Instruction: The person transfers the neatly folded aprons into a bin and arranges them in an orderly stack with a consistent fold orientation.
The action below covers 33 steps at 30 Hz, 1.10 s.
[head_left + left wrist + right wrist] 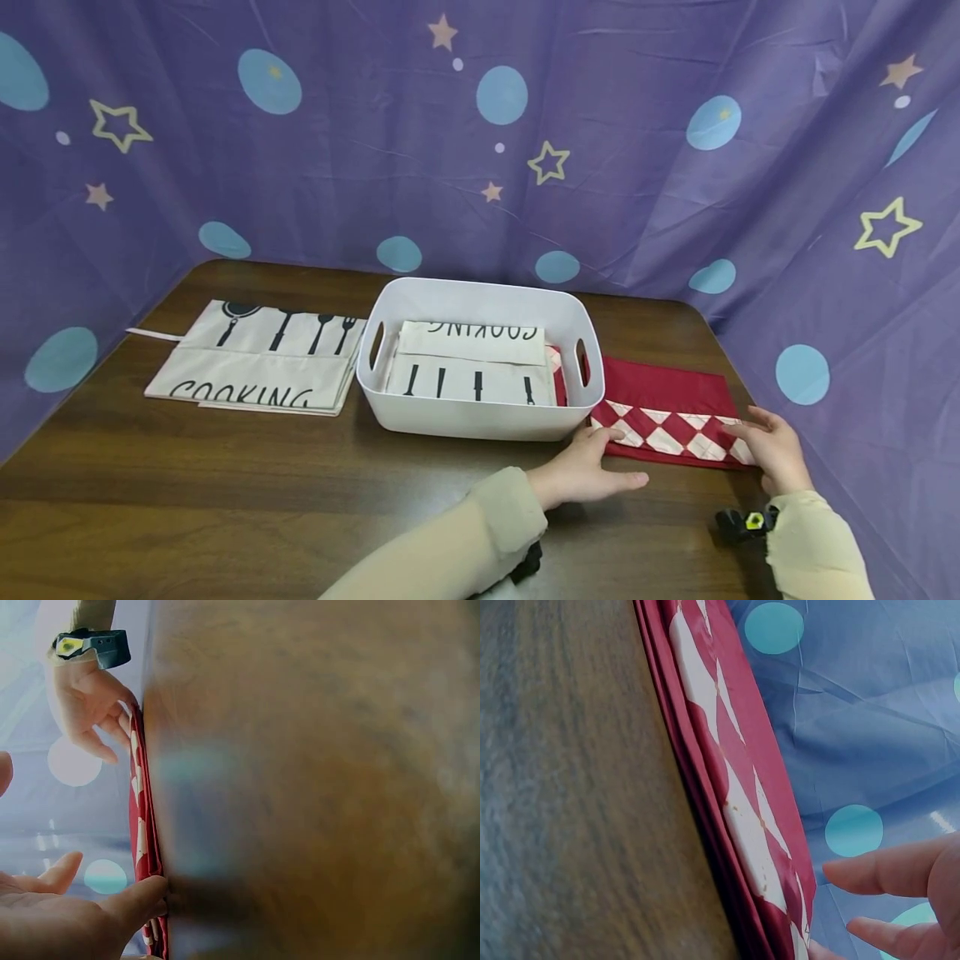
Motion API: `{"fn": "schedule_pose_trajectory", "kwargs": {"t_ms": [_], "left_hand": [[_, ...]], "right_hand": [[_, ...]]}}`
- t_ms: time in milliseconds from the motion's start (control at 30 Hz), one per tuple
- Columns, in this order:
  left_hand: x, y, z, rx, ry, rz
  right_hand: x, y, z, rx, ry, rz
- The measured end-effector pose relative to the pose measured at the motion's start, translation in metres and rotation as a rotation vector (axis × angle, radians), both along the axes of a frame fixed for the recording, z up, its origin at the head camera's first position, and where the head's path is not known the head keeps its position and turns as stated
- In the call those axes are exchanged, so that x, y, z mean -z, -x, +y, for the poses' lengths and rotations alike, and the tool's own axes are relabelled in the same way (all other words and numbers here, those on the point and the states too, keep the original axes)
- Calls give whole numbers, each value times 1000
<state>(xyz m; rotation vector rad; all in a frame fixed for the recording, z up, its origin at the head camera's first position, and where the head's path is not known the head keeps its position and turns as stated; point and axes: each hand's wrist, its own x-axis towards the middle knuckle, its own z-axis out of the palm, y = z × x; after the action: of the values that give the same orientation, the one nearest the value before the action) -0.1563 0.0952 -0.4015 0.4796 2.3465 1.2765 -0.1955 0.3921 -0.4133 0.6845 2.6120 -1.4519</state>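
Observation:
A folded red cloth with a band of white diamonds lies flat on the table, right of a white basket. My left hand is at its near left corner, thumb spread away and fingertips right at the cloth's edge. At the opposite end, my right hand has its fingers spread over the right edge. The left wrist view shows the left fingers against the layered side of the cloth. In the right wrist view, the right fingers are loosely extended beside the cloth's end.
Inside the basket lies a folded white cloth printed COOKING, with red-and-white fabric showing beside it. Another folded COOKING cloth with a white strap is on the left of the wooden table. A purple curtain stands behind.

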Motion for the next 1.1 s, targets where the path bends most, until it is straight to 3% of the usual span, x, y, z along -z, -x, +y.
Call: {"fn": "schedule_pose_trajectory", "kwargs": {"t_ms": [500,1100], "left_hand": [[-2,-4,-5,18,-33,-35],[-5,-11,-10,25,-54,-68]], "right_hand": [[6,-9,6,-16,-55,-10],[5,-16,14,-35,-21,-65]]}}
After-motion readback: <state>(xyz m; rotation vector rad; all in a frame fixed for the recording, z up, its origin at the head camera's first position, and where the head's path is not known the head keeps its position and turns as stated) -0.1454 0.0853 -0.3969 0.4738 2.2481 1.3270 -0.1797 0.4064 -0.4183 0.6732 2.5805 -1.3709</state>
